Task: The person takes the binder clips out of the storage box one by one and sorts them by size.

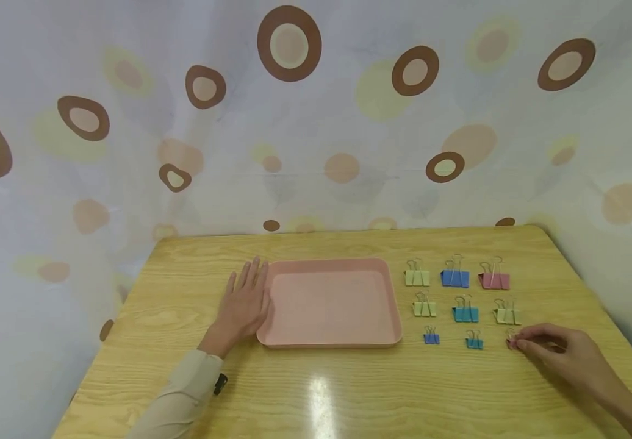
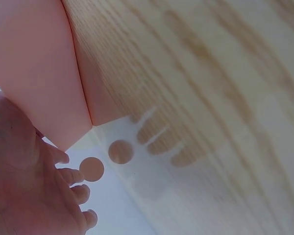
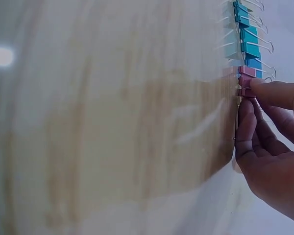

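My left hand (image 1: 243, 305) lies with straight fingers along the left side of a shallow pink tray (image 1: 329, 266). In the left wrist view its palm (image 2: 24, 171) is beside the tray's outer wall (image 2: 39, 73). At the right, my right hand (image 1: 574, 360) pinches a small pink binder clip (image 1: 511, 342) between thumb and fingers; the right wrist view shows this clip (image 3: 246, 81) standing at the tabletop. Nearest to that hand are a small teal binder clip (image 1: 474, 343) on its left and a pale yellow binder clip (image 1: 507, 316) just behind.
Binder clips stand in three rows right of the tray, including a large blue clip (image 1: 455, 278), a large pink clip (image 1: 495, 280) and a small blue clip (image 1: 432, 338). The wooden table (image 1: 376, 390) ends at a patterned cloth (image 1: 316, 122) behind.
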Tool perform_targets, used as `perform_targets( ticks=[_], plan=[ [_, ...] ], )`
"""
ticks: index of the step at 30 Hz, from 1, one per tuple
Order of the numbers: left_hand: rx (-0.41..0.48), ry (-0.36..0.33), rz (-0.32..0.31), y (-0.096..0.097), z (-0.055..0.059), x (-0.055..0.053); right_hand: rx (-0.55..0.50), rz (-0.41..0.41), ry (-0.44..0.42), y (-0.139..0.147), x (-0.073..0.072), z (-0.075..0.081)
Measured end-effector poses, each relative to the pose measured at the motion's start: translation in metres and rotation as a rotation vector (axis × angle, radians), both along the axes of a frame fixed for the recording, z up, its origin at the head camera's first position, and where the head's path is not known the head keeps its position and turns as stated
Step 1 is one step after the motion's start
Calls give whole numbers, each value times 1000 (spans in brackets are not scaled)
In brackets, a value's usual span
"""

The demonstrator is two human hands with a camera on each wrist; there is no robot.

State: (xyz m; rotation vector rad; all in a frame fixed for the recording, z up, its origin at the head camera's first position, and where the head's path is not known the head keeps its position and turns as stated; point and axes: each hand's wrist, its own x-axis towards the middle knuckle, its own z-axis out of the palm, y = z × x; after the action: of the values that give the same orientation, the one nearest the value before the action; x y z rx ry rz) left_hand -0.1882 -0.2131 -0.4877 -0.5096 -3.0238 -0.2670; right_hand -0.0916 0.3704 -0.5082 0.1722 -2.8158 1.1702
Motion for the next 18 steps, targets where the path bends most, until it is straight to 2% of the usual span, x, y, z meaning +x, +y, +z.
perform_targets(
  ticks=[9, 12, 15, 18],
  plan=[
    [-16, 1, 0, 3, -1, 0, 37, 10, -28, 3, 3, 0],
    [-18, 4, -2, 3, 0, -1, 35, -9, -27, 3, 5, 1],
    [-20, 10, -1, 2, 1, -2, 19, -28, 2, 2, 7, 5],
    [-14, 4, -2, 2, 0, -2, -2, -36, 70, -1, 6, 15]
  ],
)
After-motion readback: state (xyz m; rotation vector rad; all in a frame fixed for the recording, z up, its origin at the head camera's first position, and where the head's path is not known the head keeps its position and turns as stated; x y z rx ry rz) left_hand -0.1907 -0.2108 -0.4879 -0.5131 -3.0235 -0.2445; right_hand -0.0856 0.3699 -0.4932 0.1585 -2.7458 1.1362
